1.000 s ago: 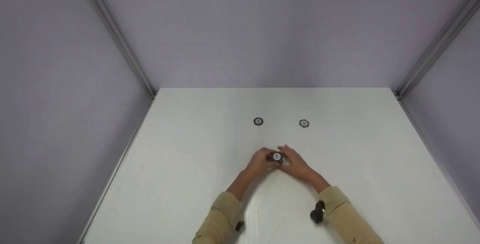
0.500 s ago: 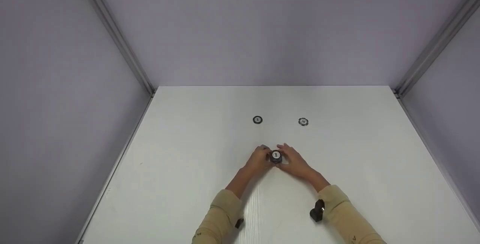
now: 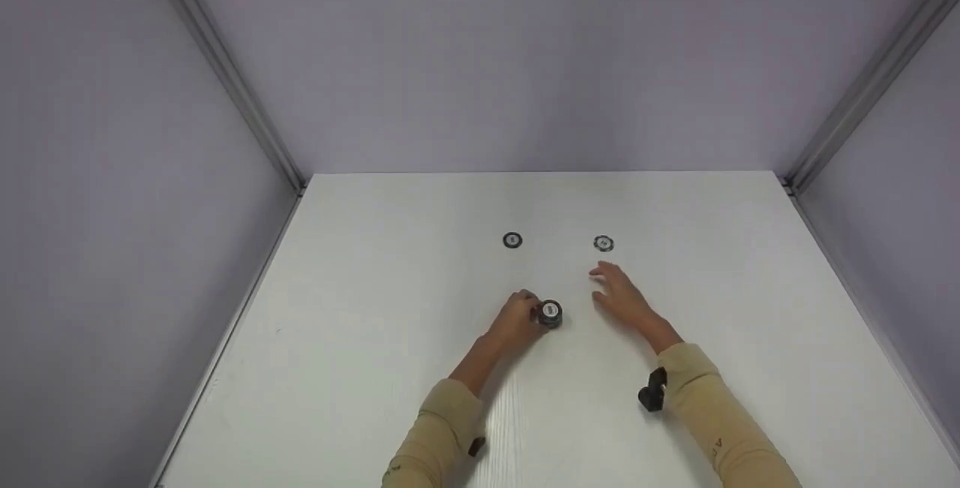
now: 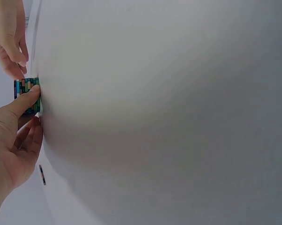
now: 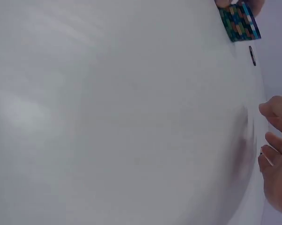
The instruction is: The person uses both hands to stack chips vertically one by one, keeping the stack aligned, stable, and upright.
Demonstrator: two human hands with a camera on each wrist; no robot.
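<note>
One short stack of round poker chips (image 3: 550, 313), dark on top with a pale centre label and banded blue, green and orange along its edges, stands on the white worktop (image 3: 375, 323) a little near of its middle. The left hand (image 3: 519, 319) grasps this stack from the left side: in the left wrist view the thumb lies across the striped edge of the stack (image 4: 27, 96) while the other fingers (image 4: 26, 140) curl in beside and below it. The right hand (image 3: 621, 294) hovers just right of the stack, apart from it, holding nothing, its fingers released and loosely spread, pointing toward the far side. In the right wrist view those fingers (image 5: 275, 140) show at the right edge, well clear of the stack (image 5: 240, 21).

Two single round chips lie flat farther off. A dark chip with a pale centre (image 3: 512, 240) sits far of the stack and slightly left; a paler grey chip (image 3: 604, 243) sits to its right, just beyond the right hand's fingertips. Both arms wear tan sleeves (image 3: 442, 428), each with a small black device strapped at the wrist (image 3: 654, 390). Plain lilac-grey walls (image 3: 525, 60) with metal corner rails enclose the worktop on the left, far and right.
</note>
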